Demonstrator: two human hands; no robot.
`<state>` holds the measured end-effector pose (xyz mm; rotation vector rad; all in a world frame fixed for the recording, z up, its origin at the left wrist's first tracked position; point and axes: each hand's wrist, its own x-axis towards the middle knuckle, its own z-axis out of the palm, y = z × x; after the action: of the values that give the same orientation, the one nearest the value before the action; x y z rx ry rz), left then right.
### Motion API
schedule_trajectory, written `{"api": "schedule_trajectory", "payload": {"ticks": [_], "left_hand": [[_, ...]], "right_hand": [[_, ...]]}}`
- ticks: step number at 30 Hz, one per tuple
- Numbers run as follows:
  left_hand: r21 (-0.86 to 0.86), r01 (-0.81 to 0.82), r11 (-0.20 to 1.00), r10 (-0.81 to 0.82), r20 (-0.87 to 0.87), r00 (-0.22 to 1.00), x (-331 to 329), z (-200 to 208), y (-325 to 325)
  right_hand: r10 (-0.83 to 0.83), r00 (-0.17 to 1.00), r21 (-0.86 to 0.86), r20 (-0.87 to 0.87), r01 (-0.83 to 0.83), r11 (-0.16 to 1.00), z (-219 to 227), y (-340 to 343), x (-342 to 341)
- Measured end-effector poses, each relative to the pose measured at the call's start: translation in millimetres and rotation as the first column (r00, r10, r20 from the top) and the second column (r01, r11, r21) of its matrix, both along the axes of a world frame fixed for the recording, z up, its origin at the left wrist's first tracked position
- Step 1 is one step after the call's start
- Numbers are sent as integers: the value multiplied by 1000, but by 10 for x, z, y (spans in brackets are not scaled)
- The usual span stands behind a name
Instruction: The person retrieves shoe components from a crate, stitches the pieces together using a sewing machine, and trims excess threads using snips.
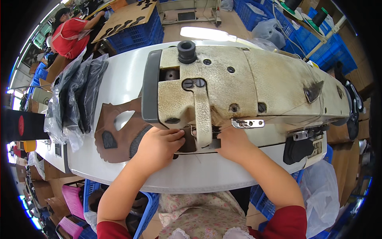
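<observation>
Brown leather pieces, joined or overlapping, lie on the white table left of and under the head of a worn cream sewing machine. They have a cut-out hole and dark grey patches. My left hand presses on the leather's near right part, its fingers curled together beside the machine's needle area. On the other side, my right hand reaches in behind the machine's curved lever. The lever and the parts around it hide its fingertips and whatever they touch. The needle is out of sight under the machine head.
Plastic-wrapped dark pieces lie at the table's left edge. A lit lamp is behind the machine. Blue crates stand around, one below the table's near edge. Green thread cones stand far right. A person in red works far left.
</observation>
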<state>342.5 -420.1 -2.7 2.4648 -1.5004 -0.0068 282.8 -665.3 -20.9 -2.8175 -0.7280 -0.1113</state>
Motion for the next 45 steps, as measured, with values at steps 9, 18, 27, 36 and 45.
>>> {"api": "schedule_trajectory", "payload": {"ticks": [9,18,27,36,45], "left_hand": [[-15,-34,999,34,38,999,-72,32,-83],[-56,-24,998,24,15,1000,-23,-44,-82],[3,10,1000,-10,-24,1000,11,65,-101],[-3,-18,1000,18,-63,998,16,100,-95],[-71,-49,996,42,-98,994,38,95,-104]], "right_hand": [[-107,985,97,-137,121,988,-431,-91,15],[-75,996,139,-44,80,987,-245,-70,16],[-81,989,-20,-128,79,997,-61,-55,-45],[-64,991,-58,-117,58,997,13,-47,-40],[-17,991,-26,-130,13,1000,95,-54,-15]]}}
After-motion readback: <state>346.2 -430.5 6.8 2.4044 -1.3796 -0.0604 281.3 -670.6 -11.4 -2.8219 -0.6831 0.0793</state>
